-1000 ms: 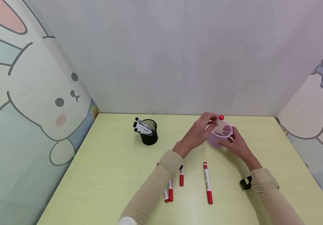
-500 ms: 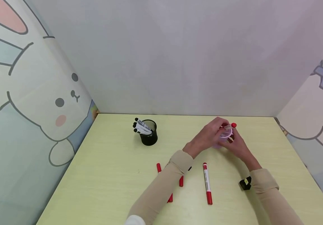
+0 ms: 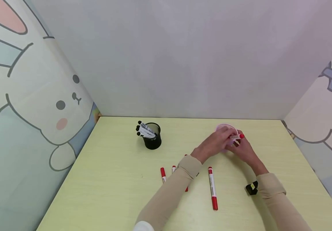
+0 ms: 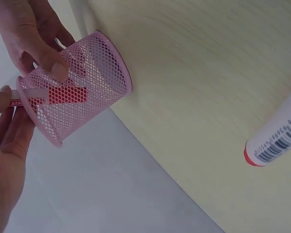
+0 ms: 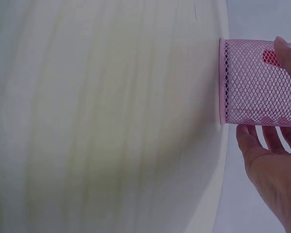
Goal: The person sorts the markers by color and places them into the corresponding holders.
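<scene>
The left hand (image 3: pixel 215 141) pinches a marker (image 3: pixel 236 137) partway inside the cup (image 4: pixel 98 73) the right hand (image 3: pixel 244 150) grips: seemingly insertion, next needing release.

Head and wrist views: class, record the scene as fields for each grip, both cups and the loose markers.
Left grip: pinches a held marker, partly inside the pink mesh cup
Right grip: holds that cup
Black mesh cup: holds black-capped markers, three caps visible
Fully visible loose marker: red-ended, on the table, right of the left sleeve
Other loose markers: partly hidden by that sleeve; count unclear
</scene>
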`<state>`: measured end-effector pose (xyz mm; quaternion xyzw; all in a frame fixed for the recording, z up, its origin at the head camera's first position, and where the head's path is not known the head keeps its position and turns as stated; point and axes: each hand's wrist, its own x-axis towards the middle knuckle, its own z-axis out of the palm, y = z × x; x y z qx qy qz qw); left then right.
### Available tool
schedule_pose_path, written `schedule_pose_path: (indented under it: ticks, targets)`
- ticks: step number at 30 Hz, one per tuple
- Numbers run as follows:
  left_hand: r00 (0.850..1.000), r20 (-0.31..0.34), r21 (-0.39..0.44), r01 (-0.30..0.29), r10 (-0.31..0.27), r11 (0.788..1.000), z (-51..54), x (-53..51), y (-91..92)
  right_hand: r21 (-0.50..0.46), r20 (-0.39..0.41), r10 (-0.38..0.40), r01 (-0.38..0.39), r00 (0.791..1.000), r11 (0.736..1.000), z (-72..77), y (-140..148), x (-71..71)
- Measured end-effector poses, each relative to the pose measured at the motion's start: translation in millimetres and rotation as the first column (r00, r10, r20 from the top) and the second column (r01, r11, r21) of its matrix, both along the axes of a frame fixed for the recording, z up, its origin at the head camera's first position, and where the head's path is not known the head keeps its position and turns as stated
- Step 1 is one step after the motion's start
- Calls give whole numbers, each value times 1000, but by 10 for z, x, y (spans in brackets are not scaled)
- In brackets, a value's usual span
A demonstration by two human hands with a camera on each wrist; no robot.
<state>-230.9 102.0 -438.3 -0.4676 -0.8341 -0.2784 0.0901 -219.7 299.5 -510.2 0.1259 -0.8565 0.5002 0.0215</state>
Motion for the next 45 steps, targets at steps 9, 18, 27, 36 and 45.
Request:
schedule_pose_path:
  ticks: [9,18,27,36,45]
  targets:
    - [995,-93,-118,-43,32,992,-27,-6,50,-15,13,-2,2,1000,1000,-21,0,-12]
    - [959,-220,-205,-224,178,953,-63,16,83,-9,47,-4,4,999,1000,12,-12,19]
    - [946,-254,-166,-246,200,955,-70,5,60,-18,49,-4,5,999,1000,19,-22,18]
    - [934,-262,-163,-292,244,943,-50,33,27,23,46,-30,29,998,999,6,8,9]
    - [939,-224,-126,-293,261,948,13,100,-40,1,60,-28,28,998,1000,24,-4,13]
